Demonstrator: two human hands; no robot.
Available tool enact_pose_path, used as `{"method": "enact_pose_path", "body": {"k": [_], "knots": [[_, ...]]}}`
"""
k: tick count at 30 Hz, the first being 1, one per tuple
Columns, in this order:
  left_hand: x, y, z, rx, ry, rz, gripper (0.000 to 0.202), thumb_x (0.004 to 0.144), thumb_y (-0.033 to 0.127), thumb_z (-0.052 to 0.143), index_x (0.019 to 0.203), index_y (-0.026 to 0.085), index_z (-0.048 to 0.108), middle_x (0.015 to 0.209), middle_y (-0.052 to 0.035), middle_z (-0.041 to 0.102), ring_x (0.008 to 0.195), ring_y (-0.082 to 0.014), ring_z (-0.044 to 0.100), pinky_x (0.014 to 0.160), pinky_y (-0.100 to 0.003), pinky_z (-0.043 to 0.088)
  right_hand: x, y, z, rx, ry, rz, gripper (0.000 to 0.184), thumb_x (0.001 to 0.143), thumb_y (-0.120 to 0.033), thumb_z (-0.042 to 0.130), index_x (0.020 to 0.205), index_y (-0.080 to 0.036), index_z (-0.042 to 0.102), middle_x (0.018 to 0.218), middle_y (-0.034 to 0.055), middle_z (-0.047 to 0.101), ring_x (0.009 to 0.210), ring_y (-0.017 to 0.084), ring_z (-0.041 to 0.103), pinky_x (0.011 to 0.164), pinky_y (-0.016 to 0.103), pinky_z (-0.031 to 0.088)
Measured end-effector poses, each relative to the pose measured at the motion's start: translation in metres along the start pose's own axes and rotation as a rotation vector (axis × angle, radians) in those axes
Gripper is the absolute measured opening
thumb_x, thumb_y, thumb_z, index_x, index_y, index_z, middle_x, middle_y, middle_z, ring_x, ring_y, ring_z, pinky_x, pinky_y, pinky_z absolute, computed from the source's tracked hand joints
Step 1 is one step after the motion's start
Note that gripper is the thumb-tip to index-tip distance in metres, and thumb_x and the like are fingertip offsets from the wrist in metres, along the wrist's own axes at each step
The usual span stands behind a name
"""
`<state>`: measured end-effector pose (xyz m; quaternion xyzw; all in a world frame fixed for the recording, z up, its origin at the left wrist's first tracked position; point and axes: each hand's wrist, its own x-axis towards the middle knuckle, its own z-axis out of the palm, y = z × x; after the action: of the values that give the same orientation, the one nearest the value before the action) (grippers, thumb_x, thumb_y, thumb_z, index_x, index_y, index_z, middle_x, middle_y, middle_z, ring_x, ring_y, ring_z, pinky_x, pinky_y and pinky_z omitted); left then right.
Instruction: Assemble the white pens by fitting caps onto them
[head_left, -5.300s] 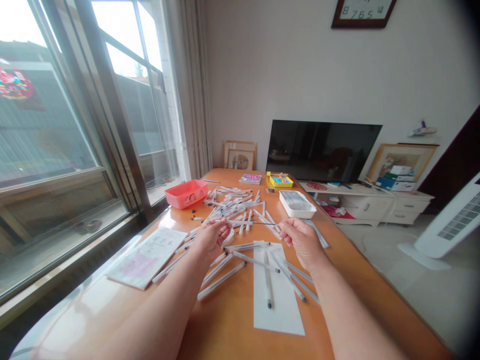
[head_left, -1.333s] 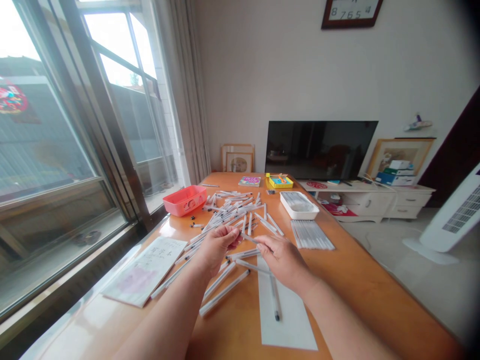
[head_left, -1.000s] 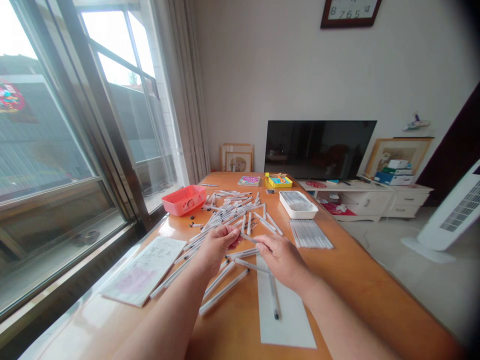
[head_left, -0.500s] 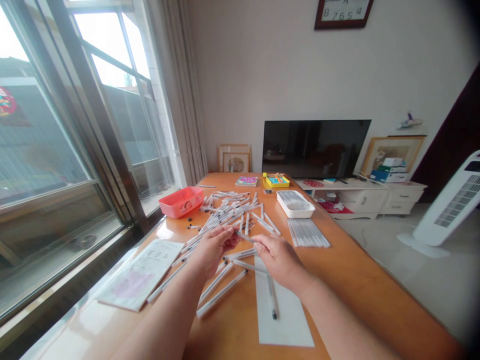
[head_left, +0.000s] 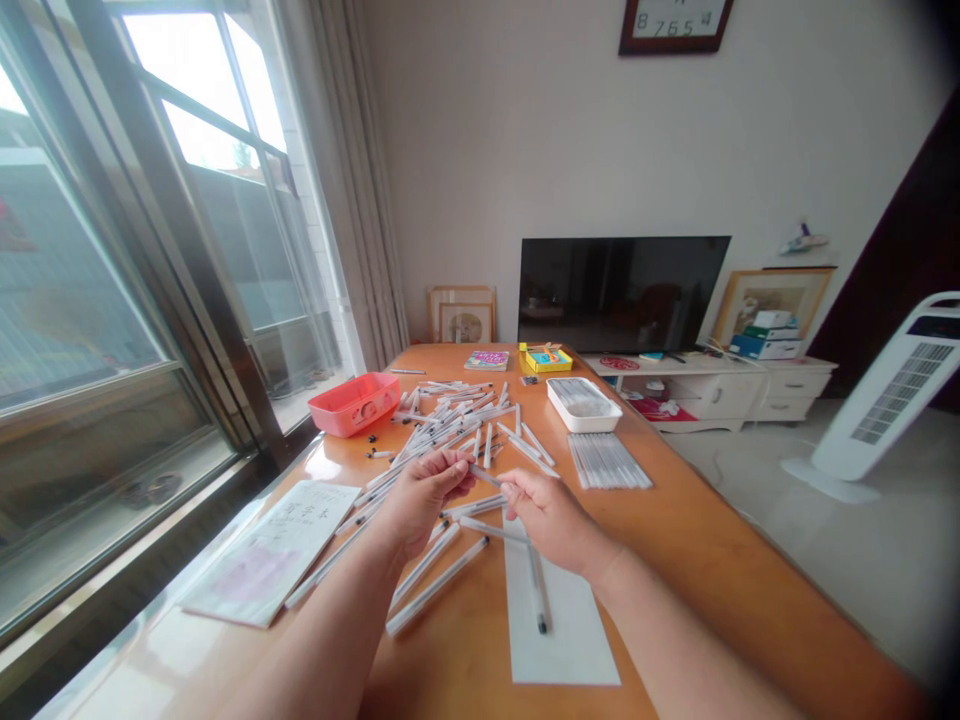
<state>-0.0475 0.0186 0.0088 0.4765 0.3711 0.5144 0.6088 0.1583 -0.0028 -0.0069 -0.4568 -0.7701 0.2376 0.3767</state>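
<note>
Both my hands meet over the middle of the table, holding one slim pen (head_left: 487, 476) between them. My left hand (head_left: 431, 488) pinches its far left end, and my right hand (head_left: 541, 508) grips the other end. Below them a white sheet of paper (head_left: 564, 630) lies on the table, with a black-ended pen (head_left: 538, 590) across it. A loose heap of white pens (head_left: 442, 430) spreads out beyond and around my left hand. Two more pens (head_left: 439, 585) lie beside my left forearm.
A red basket (head_left: 352, 408) and small black caps (head_left: 373, 440) are at the left. A notebook (head_left: 277, 550) lies near the window side. On the right are a white tray (head_left: 585, 420) and a row of clear tubes (head_left: 609, 462). A yellow box (head_left: 547, 360) stands at the back.
The view has shifted slightly, so everything sits a little further left. Both hands keep hold of the same pen, with hardly any other movement.
</note>
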Motion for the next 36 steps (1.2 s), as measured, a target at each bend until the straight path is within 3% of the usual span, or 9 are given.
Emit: {"method": "enact_pose_path", "body": {"k": [3,6,13,18,21,26,30,34,36], "knots": [[0.000,0.001,0.000,-0.026,-0.005,0.003,0.029,0.078,0.033,0.078,0.099,0.013,0.074,0.094,-0.0105,0.071,0.082,-0.0157,0.064,0.084,-0.028,0.049,0.000,0.001,0.000,0.051,-0.026,0.021,0.034,0.102,-0.039,0.039,0.087,-0.022,0.064,0.071,-0.0012,0.065,0.065,0.014,0.057,0.063,0.025,0.039],[0.000,0.000,0.001,-0.053,0.034,0.008,0.034,0.079,0.037,0.076,0.103,0.013,0.074,0.086,-0.0079,0.070,0.077,-0.0137,0.062,0.079,-0.026,0.049,0.000,0.000,-0.001,0.057,-0.022,0.021,0.037,0.102,-0.041,0.039,0.083,-0.021,0.063,0.070,-0.0014,0.064,0.063,0.013,0.055,0.061,0.024,0.037],[-0.001,-0.003,0.003,0.030,0.024,0.032,0.024,0.077,0.037,0.078,0.080,0.015,0.069,0.075,-0.0036,0.066,0.066,-0.0099,0.056,0.067,-0.022,0.044,0.000,-0.001,-0.001,0.050,-0.020,0.010,0.037,0.102,-0.043,0.039,0.085,-0.021,0.064,0.070,-0.0009,0.065,0.065,0.014,0.057,0.062,0.024,0.039],[0.000,-0.001,0.001,0.017,0.024,-0.025,0.035,0.075,0.034,0.078,0.102,0.013,0.074,0.092,-0.0107,0.071,0.079,-0.0161,0.064,0.077,-0.028,0.049,0.000,0.004,-0.001,0.065,-0.019,0.028,0.035,0.102,-0.042,0.039,0.100,-0.022,0.067,0.075,-0.0003,0.069,0.070,0.015,0.061,0.067,0.025,0.042],[0.000,-0.001,0.001,0.020,0.048,-0.012,0.041,0.079,0.040,0.075,0.111,0.015,0.072,0.094,-0.0113,0.072,0.079,-0.0166,0.064,0.077,-0.030,0.049,0.000,0.003,-0.001,0.055,-0.017,0.025,0.035,0.102,-0.042,0.039,0.099,-0.022,0.068,0.075,-0.0002,0.069,0.069,0.015,0.061,0.067,0.025,0.042],[-0.001,-0.003,0.007,0.128,0.039,-0.012,0.038,0.075,0.043,0.079,0.097,0.012,0.074,0.084,-0.0098,0.071,0.070,-0.0138,0.061,0.070,-0.027,0.048,0.000,-0.001,-0.002,0.037,-0.028,0.013,0.035,0.101,-0.041,0.039,0.094,-0.022,0.069,0.071,-0.0009,0.066,0.067,0.015,0.059,0.066,0.025,0.042],[0.000,-0.004,0.008,0.066,0.033,-0.046,0.037,0.071,0.037,0.083,0.096,0.012,0.073,0.082,-0.0085,0.071,0.071,-0.0147,0.064,0.073,-0.029,0.050,0.002,0.001,-0.002,0.063,-0.044,0.023,0.037,0.100,-0.043,0.041,0.095,-0.021,0.071,0.075,0.0007,0.069,0.071,0.016,0.062,0.070,0.027,0.045],[0.002,-0.003,0.003,-0.013,0.091,-0.047,0.037,0.069,0.031,0.085,0.099,0.012,0.074,0.085,-0.0100,0.072,0.074,-0.0161,0.067,0.076,-0.029,0.052,0.005,0.014,-0.009,0.138,0.064,0.050,0.040,0.098,-0.046,0.044,0.113,-0.021,0.070,0.094,0.0050,0.074,0.086,0.020,0.066,0.078,0.031,0.048],[0.003,-0.002,0.000,-0.052,0.138,-0.045,0.037,0.069,0.027,0.084,0.101,0.011,0.074,0.087,-0.0105,0.073,0.075,-0.0157,0.067,0.077,-0.029,0.053,0.008,0.024,-0.017,0.139,0.162,0.113,0.039,0.097,-0.045,0.045,0.112,-0.020,0.070,0.095,0.0054,0.074,0.088,0.021,0.066,0.080,0.031,0.049]]}}
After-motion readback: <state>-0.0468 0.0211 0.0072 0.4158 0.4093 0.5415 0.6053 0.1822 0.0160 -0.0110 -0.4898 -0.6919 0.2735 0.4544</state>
